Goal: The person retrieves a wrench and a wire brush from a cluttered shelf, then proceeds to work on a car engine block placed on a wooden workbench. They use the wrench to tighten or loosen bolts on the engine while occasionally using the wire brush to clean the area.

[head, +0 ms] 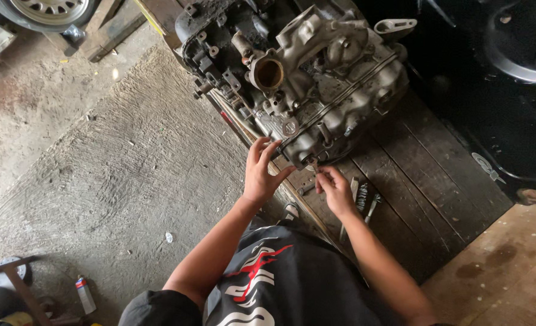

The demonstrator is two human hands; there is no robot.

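Grimy grey engine block (316, 78) on dark wooden planks, round port upward.

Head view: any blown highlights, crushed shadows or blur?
Head view: engine and both hands, left and right, sharp and evenly lit; top-right corner crushed to black; concrete floor bright but not clipped; mild wide-angle stretch at the edges.

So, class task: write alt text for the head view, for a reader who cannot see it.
Seen from above, a person's left hand and right hand work at the near edge of a grimy engine block resting on dark wooden planks. Small tools lie beside the right hand; rough concrete floor stretches left.
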